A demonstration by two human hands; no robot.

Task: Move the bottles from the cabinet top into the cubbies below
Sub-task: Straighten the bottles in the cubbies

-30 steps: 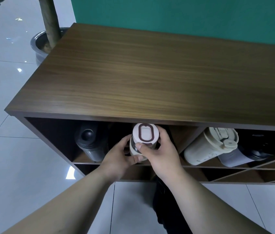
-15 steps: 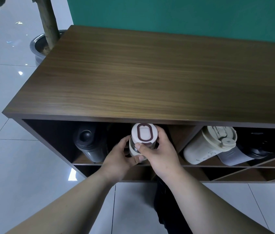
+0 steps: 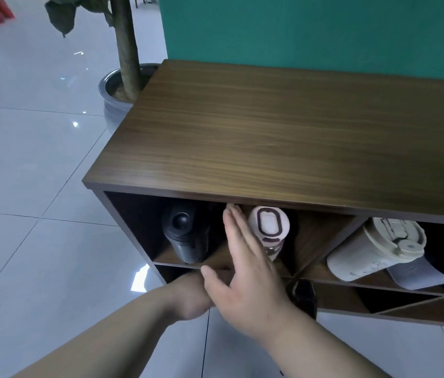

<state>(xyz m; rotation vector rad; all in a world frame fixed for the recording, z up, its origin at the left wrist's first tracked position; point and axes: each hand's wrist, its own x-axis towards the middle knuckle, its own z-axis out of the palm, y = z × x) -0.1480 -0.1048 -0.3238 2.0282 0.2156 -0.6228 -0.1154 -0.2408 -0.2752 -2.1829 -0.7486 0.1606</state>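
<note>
The wooden cabinet top (image 3: 283,137) carries no bottles. In the cubbies below lie a black bottle (image 3: 185,236), a clear bottle with a white, brown-ringed lid (image 3: 268,223), a cream tumbler (image 3: 373,249) and a dark bottle with a grey sleeve (image 3: 430,268). My right hand (image 3: 245,274) is flat with its fingers stretched out, just left of the white-lidded bottle and holding nothing. My left hand (image 3: 190,296) sits below the shelf edge. Its fingers are hidden behind the right hand.
A potted plant in a grey pot (image 3: 114,91) stands against the cabinet's left end. A teal wall (image 3: 310,31) runs behind the cabinet. Glossy white floor tiles (image 3: 38,186) spread to the left. More diagonal cubbies (image 3: 420,304) lie lower right.
Both hands have let go of the white-lidded bottle, which now lies in its cubby. My right hand has opened flat beside it, and my left hand has dropped lower. The view has swung left.
</note>
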